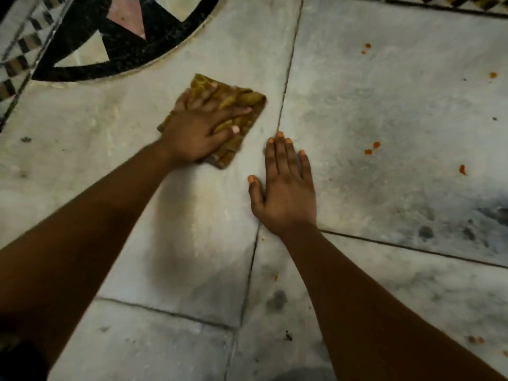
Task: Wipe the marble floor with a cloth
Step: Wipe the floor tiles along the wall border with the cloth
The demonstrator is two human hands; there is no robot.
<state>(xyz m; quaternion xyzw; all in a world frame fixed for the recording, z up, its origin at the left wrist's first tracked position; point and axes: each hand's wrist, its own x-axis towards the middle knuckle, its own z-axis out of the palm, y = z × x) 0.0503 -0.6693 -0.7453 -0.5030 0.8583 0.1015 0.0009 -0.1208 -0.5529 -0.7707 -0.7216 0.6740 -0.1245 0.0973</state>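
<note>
A folded mustard-brown cloth (pixel 248 101) lies on the pale grey marble floor (pixel 384 111), left of a dark tile joint. My left hand (pixel 198 127) presses flat on top of the cloth, fingers spread and slightly blurred, covering most of it. My right hand (pixel 286 188) rests palm-down on the bare marble just right of the cloth, fingers together, straddling the joint and holding nothing.
A black, pink and cream inlaid circular pattern (pixel 123 31) fills the upper left. Small orange specks (pixel 372 148) dot the slab on the right. Dark smudges (pixel 276 299) mark the near tiles, and a checkered border (pixel 453 1) runs along the top right.
</note>
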